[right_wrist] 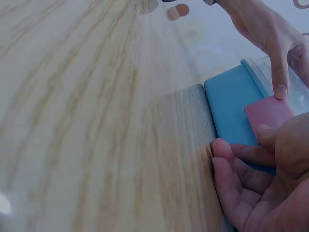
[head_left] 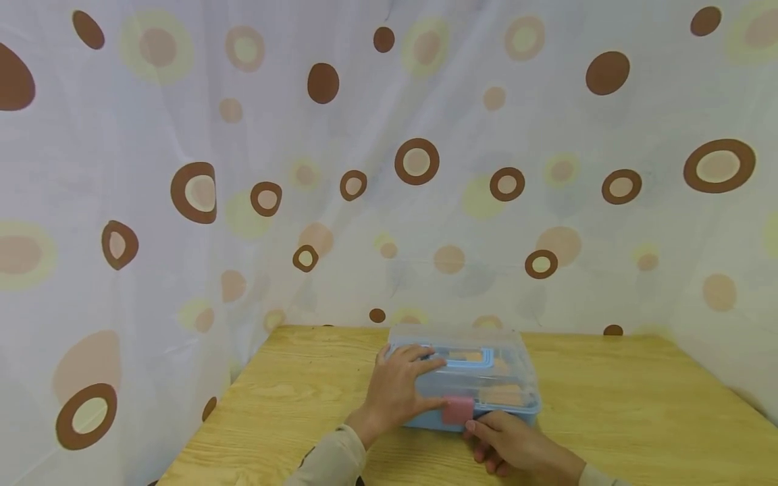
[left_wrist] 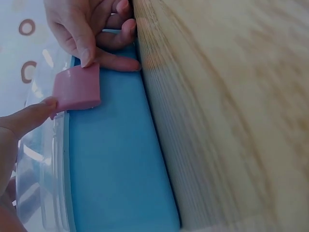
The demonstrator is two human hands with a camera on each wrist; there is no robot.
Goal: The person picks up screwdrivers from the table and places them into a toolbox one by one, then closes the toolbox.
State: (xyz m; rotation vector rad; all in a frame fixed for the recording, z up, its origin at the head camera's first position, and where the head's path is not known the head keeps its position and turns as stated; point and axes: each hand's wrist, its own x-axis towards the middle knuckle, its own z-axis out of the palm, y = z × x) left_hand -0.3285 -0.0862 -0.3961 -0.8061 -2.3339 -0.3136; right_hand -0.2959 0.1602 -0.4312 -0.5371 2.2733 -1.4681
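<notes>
A blue plastic box with a clear lid point(head_left: 401, 333) sits on the wooden table, its lid down. A pink latch point(head_left: 458, 410) is at the middle of its front edge; in the left wrist view the latch point(left_wrist: 77, 87) overlaps lid rim and blue wall point(left_wrist: 116, 159). My left hand point(head_left: 398, 385) rests on the lid beside the light blue handle point(head_left: 488, 358), fingers spread, thumb reaching the latch's left edge. My right hand point(head_left: 513, 442) is at the front wall, pinching the latch's right edge between thumb and index finger. Its other fingers curl loosely close above the table.
Tan pieces point(head_left: 501, 395) show through the clear lid. The wooden table point(head_left: 620, 405) extends to both sides of the box. A white curtain with brown and yellow dots point(head_left: 450, 223) hangs behind the table and along its left side.
</notes>
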